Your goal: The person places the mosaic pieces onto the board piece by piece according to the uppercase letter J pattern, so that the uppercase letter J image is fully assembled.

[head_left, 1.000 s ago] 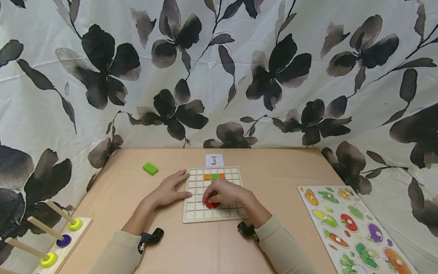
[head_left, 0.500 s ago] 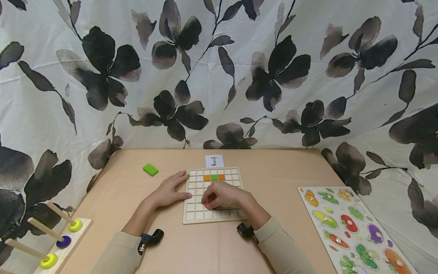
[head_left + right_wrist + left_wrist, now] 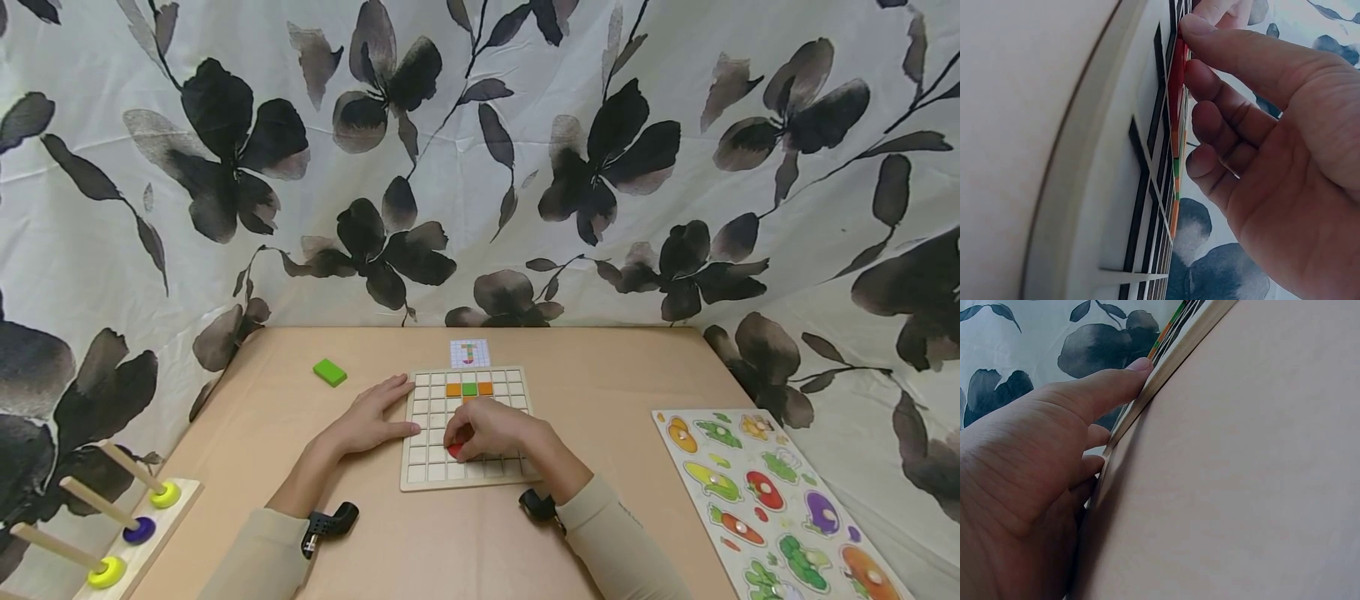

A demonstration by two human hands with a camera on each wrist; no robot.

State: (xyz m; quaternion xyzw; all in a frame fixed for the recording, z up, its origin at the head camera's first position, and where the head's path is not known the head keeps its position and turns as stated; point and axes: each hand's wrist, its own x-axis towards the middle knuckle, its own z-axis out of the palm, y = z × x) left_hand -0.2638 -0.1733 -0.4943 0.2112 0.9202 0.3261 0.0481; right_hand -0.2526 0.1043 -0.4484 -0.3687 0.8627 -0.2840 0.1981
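Note:
A pale gridded board (image 3: pixel 426 477) lies in the middle of the table. My right hand (image 3: pixel 491 427) reaches over it and pinches a red rounded piece (image 3: pixel 454 450) between thumb and fingers, at the grid's lower middle. The right wrist view shows the red piece (image 3: pixel 1177 78) at the thumb tip, close against the grid. Orange squares (image 3: pixel 453 389) and a green square (image 3: pixel 469 388) sit in the board's upper rows; part of the pattern is hidden behind the right hand. My left hand (image 3: pixel 367 423) is spread along the board's left side, thumb and fingertips touching its edge (image 3: pixel 1169 369).
A small card (image 3: pixel 469 352) with a coloured hook-shaped pattern lies behind the board. A green block (image 3: pixel 330 372) is at the back left. A peg stand (image 3: pixel 180 493) with coloured rings occupies the left front, and a vegetable puzzle board (image 3: pixel 738 475) the right.
The right hand shifts slightly left and back over the same cells. The wide red shape seen below its fingers is now mostly covered, with only its left part showing. The left hand stays put.

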